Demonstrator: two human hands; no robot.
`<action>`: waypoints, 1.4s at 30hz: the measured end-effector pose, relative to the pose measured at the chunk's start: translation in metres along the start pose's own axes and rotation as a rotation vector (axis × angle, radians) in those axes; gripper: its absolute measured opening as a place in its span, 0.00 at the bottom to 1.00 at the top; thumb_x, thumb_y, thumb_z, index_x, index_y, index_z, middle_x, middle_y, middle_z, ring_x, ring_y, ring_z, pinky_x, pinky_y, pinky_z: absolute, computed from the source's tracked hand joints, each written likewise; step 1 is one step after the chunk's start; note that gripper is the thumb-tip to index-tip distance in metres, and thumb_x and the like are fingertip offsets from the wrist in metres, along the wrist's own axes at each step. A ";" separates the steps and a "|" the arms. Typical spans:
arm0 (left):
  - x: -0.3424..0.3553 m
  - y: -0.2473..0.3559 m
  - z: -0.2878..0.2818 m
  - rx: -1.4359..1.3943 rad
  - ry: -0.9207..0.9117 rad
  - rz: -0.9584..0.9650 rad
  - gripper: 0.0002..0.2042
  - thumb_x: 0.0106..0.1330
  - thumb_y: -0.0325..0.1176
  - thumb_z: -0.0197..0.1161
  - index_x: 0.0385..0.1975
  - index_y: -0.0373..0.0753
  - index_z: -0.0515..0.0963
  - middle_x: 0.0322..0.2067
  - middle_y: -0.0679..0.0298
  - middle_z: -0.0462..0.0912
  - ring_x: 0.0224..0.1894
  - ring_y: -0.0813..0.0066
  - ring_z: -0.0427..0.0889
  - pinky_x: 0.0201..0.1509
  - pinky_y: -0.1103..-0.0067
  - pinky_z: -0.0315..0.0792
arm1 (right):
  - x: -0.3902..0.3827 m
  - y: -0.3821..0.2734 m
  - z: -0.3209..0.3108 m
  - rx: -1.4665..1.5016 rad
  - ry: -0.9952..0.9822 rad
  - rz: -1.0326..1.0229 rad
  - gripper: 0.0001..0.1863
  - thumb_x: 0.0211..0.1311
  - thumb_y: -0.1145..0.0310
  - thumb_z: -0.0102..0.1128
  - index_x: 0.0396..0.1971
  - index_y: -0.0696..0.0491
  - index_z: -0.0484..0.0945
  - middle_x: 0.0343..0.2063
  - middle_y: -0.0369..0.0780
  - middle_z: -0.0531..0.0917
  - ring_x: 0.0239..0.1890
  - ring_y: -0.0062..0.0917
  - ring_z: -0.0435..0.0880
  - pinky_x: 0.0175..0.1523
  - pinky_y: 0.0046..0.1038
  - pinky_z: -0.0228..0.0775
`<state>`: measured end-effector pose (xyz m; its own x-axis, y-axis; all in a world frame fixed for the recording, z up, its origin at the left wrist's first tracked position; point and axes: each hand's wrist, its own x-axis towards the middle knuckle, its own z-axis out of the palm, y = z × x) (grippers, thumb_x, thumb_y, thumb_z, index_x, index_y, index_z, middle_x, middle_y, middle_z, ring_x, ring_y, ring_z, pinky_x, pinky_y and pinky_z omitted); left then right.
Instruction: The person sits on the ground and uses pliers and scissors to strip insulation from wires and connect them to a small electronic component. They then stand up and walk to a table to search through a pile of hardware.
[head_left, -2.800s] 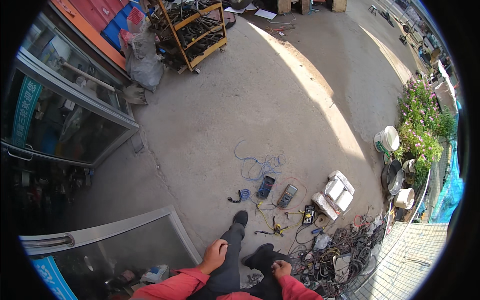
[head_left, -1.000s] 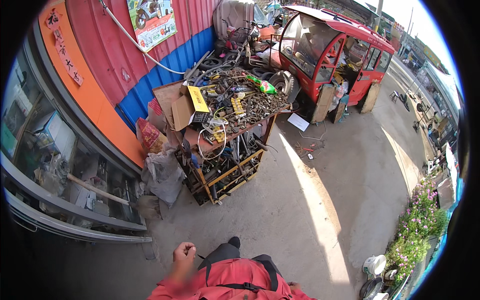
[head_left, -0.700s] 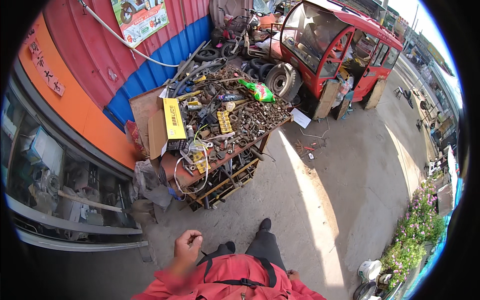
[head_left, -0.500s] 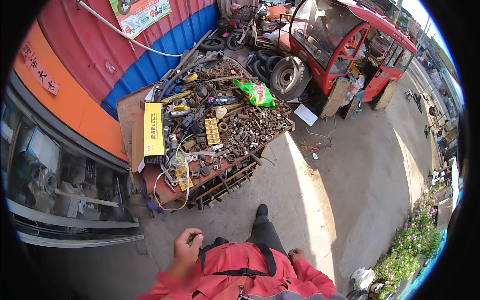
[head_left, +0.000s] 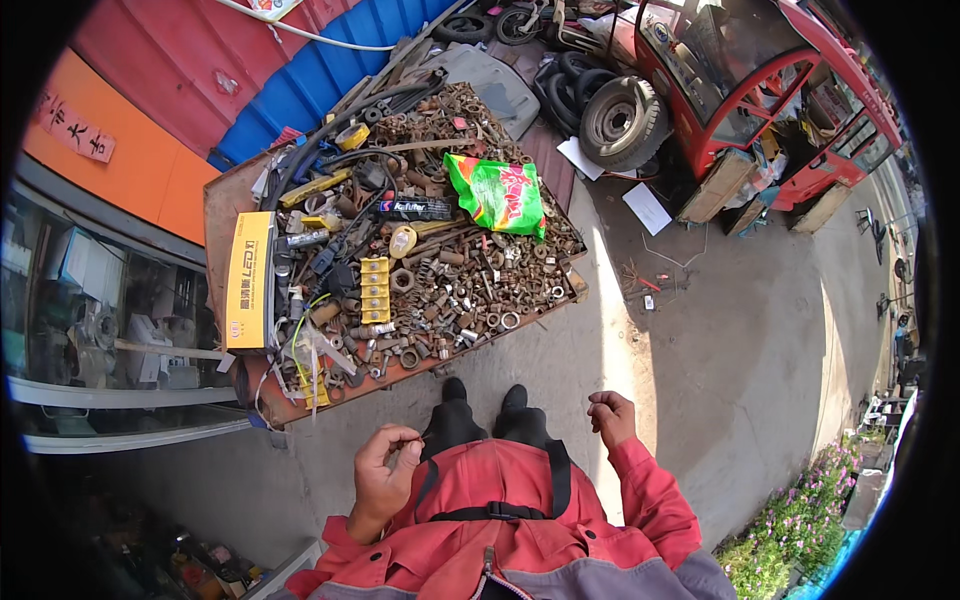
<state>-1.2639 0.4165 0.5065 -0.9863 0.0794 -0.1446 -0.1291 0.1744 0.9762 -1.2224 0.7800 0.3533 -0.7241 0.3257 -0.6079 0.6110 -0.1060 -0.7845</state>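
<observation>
My left hand (head_left: pixel 387 478) is raised in front of my red jacket, its thumb and fingertips pinched together. Something tiny may be at the fingertips, too small to name. Held out to the right, my right hand (head_left: pixel 613 418) has its fingers curled in, and nothing shows in it. Both hands are apart from the workbench (head_left: pixel 400 378), which is heaped with rusty nuts and bolts (head_left: pixel 480 285). On the heap lie a green plastic packet (head_left: pixel 500 197), a black tube (head_left: pixel 415 208) and a yellow strip of parts (head_left: pixel 375 290). A yellow box (head_left: pixel 250 280) stands at the bench's left end.
Behind the bench lean a wheel (head_left: pixel 622 122) and several tyres, beside a red vehicle cab (head_left: pixel 745 110). White sheets of paper (head_left: pixel 647 208) lie on the concrete floor (head_left: pixel 740 370). A glass cabinet (head_left: pixel 110 320) lines the left side; flowers (head_left: pixel 800 500) grow at lower right.
I have stepped closer to the bench, and both feet now show. My right hand has risen from my side and moved outward. The left hand stays pinched, now slightly farther right.
</observation>
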 end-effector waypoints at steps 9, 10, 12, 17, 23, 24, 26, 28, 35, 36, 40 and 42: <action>0.033 0.013 0.012 0.094 -0.037 0.101 0.05 0.68 0.25 0.63 0.38 0.31 0.77 0.33 0.60 0.80 0.33 0.75 0.78 0.39 0.80 0.73 | -0.026 -0.091 0.045 0.068 -0.165 -0.247 0.10 0.65 0.72 0.63 0.43 0.61 0.81 0.28 0.33 0.82 0.26 0.13 0.76 0.30 0.18 0.70; 0.034 0.013 0.013 0.079 -0.026 0.078 0.04 0.66 0.24 0.64 0.37 0.31 0.77 0.33 0.59 0.81 0.33 0.72 0.79 0.40 0.78 0.74 | -0.030 -0.099 0.048 0.046 -0.160 -0.280 0.10 0.65 0.73 0.62 0.43 0.61 0.81 0.27 0.34 0.82 0.26 0.14 0.77 0.30 0.19 0.70; 0.039 0.018 0.012 0.098 -0.057 0.092 0.04 0.66 0.24 0.64 0.37 0.31 0.77 0.33 0.59 0.81 0.34 0.72 0.79 0.40 0.78 0.74 | -0.037 -0.122 0.054 0.004 -0.137 -0.352 0.09 0.65 0.75 0.62 0.43 0.62 0.80 0.25 0.35 0.82 0.25 0.15 0.77 0.30 0.19 0.69; 0.043 0.020 0.005 0.085 -0.033 0.095 0.04 0.65 0.23 0.64 0.37 0.31 0.77 0.34 0.59 0.81 0.34 0.72 0.79 0.41 0.78 0.74 | -0.042 -0.162 0.076 -0.226 -0.128 -0.736 0.12 0.67 0.75 0.59 0.48 0.62 0.79 0.26 0.37 0.83 0.27 0.16 0.80 0.34 0.20 0.73; 0.041 0.025 -0.011 0.103 -0.006 0.102 0.04 0.65 0.24 0.64 0.36 0.31 0.77 0.34 0.59 0.81 0.34 0.72 0.79 0.40 0.78 0.73 | -0.044 -0.193 0.103 -0.417 -0.210 -0.704 0.32 0.66 0.65 0.63 0.67 0.58 0.65 0.15 0.41 0.79 0.16 0.35 0.79 0.26 0.31 0.69; 0.041 0.025 -0.012 0.104 -0.001 0.106 0.04 0.65 0.24 0.64 0.36 0.31 0.77 0.34 0.59 0.81 0.34 0.72 0.79 0.40 0.78 0.73 | -0.042 -0.194 0.106 -0.448 -0.197 -0.696 0.34 0.66 0.63 0.63 0.68 0.59 0.62 0.15 0.42 0.80 0.16 0.36 0.80 0.26 0.33 0.70; 0.042 0.026 -0.015 0.101 0.002 0.107 0.04 0.65 0.24 0.64 0.36 0.31 0.77 0.34 0.59 0.81 0.34 0.72 0.79 0.40 0.78 0.73 | -0.040 -0.197 0.115 -0.511 -0.168 -0.678 0.38 0.66 0.60 0.63 0.70 0.60 0.57 0.16 0.43 0.80 0.17 0.39 0.80 0.26 0.36 0.70; 0.045 0.027 -0.016 0.092 -0.001 0.101 0.04 0.65 0.24 0.64 0.36 0.31 0.77 0.33 0.59 0.82 0.34 0.72 0.79 0.40 0.79 0.73 | -0.035 -0.196 0.119 -0.567 -0.158 -0.664 0.45 0.65 0.54 0.63 0.72 0.62 0.50 0.15 0.44 0.81 0.17 0.42 0.81 0.25 0.39 0.71; 0.050 0.028 -0.022 0.103 0.000 0.092 0.05 0.66 0.24 0.64 0.36 0.31 0.77 0.32 0.59 0.82 0.33 0.72 0.79 0.40 0.78 0.72 | -0.033 -0.193 0.133 -0.691 -0.176 -0.650 0.50 0.62 0.54 0.67 0.72 0.64 0.47 0.18 0.45 0.84 0.20 0.40 0.84 0.29 0.35 0.75; 0.050 0.028 -0.022 0.104 -0.001 0.092 0.05 0.66 0.25 0.64 0.36 0.31 0.77 0.32 0.59 0.82 0.33 0.72 0.79 0.40 0.78 0.72 | -0.034 -0.195 0.134 -0.707 -0.175 -0.644 0.51 0.62 0.54 0.68 0.72 0.65 0.47 0.18 0.45 0.84 0.20 0.40 0.84 0.29 0.35 0.75; 0.052 0.026 -0.022 0.100 0.001 0.069 0.05 0.66 0.25 0.64 0.36 0.31 0.77 0.32 0.59 0.82 0.33 0.72 0.79 0.39 0.78 0.72 | -0.035 -0.200 0.135 -0.585 -0.254 -0.596 0.53 0.61 0.55 0.69 0.72 0.67 0.44 0.18 0.45 0.84 0.20 0.39 0.84 0.29 0.34 0.75; 0.053 0.025 -0.022 0.107 -0.004 0.081 0.04 0.65 0.25 0.64 0.36 0.32 0.77 0.32 0.60 0.82 0.33 0.72 0.79 0.39 0.78 0.72 | -0.034 -0.195 0.137 -0.552 -0.254 -0.628 0.54 0.61 0.53 0.68 0.72 0.66 0.42 0.18 0.45 0.83 0.19 0.41 0.83 0.28 0.37 0.74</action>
<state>-1.3214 0.4035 0.5269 -0.9926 0.1016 -0.0664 -0.0367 0.2707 0.9620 -1.3610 0.6609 0.5105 -0.9881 -0.0550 -0.1437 0.0954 0.5143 -0.8523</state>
